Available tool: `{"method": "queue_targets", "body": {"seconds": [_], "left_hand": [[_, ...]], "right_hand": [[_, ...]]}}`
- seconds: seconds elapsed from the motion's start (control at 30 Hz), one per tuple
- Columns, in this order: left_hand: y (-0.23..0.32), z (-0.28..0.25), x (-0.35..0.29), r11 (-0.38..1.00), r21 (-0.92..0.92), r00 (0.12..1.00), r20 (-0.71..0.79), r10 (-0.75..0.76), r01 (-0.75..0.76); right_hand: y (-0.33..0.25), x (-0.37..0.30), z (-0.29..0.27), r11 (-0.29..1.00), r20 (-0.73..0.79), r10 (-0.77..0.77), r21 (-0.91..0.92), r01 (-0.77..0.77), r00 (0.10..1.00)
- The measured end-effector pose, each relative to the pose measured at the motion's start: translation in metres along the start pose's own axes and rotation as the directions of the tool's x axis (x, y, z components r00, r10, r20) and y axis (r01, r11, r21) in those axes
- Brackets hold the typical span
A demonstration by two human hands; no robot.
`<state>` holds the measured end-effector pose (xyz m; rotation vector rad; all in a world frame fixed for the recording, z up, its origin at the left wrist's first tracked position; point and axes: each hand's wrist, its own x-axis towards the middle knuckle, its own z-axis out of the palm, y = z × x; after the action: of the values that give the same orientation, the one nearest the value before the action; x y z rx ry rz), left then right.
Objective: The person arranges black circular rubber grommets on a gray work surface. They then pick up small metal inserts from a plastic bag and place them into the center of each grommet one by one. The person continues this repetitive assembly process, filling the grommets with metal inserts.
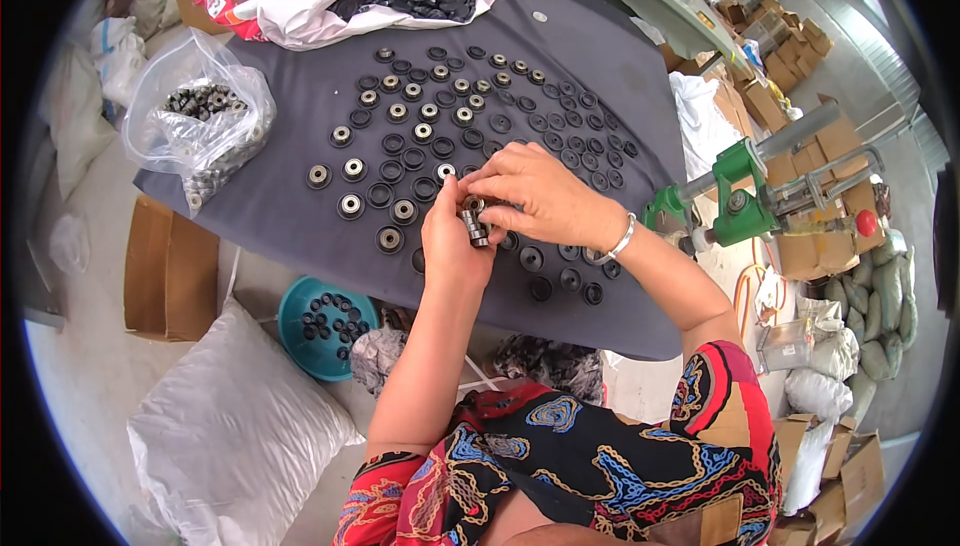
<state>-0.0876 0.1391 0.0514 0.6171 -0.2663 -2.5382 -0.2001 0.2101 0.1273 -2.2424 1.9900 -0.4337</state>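
Observation:
My left hand (455, 243) is cupped, its fingers closed round several small metal bearings (474, 230). My right hand (540, 191) reaches over from the right, with thumb and fingers bent together at a bearing on top of this handful; its fingertips are partly hidden. Beneath and around both hands, black plastic rings (413, 158) lie spread over the dark cloth-covered table (300, 96). Several of the rings have shiny bearings (354, 169) seated in their centres, mostly to the left. To the right lie black wheel-like discs (571, 158) with no shiny bearing.
A clear plastic bag of bearings (205, 106) stands at the table's left. Behind is a white sack of black parts (420, 6). A green hand press (740, 196) with a red knob stands at the right. Below are a teal basin (290, 346) and a white sack (230, 436).

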Motion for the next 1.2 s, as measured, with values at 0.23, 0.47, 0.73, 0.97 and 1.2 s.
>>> {"method": "queue_targets", "body": {"seconds": [0.23,0.47,0.73,0.97,1.2], "left_hand": [[-0.008,0.009,-0.002,0.971,0.224,0.994,0.086,0.061,-0.079],[-0.009,0.012,-0.006,0.919,0.395,0.979,0.185,-0.087,0.007],[-0.013,0.017,-0.009,0.927,0.374,0.981,0.165,-0.100,0.032],[-0.017,0.019,-0.013,0.882,0.470,0.968,0.209,-0.141,0.027],[-0.021,0.016,-0.013,0.889,0.455,0.956,0.240,-0.171,0.045]], "right_hand": [[-0.008,-0.003,0.007,0.991,0.064,0.115,-0.083,-0.109,0.991],[0.004,-0.010,-0.010,0.970,0.206,0.141,0.169,-0.177,0.968],[0.003,-0.031,-0.009,0.972,0.023,0.086,0.216,-0.089,0.996],[0.003,-0.040,-0.014,0.999,0.094,0.001,0.049,-0.006,0.996],[0.001,-0.049,-0.015,0.996,0.004,0.091,-0.017,-0.091,0.996]]}}
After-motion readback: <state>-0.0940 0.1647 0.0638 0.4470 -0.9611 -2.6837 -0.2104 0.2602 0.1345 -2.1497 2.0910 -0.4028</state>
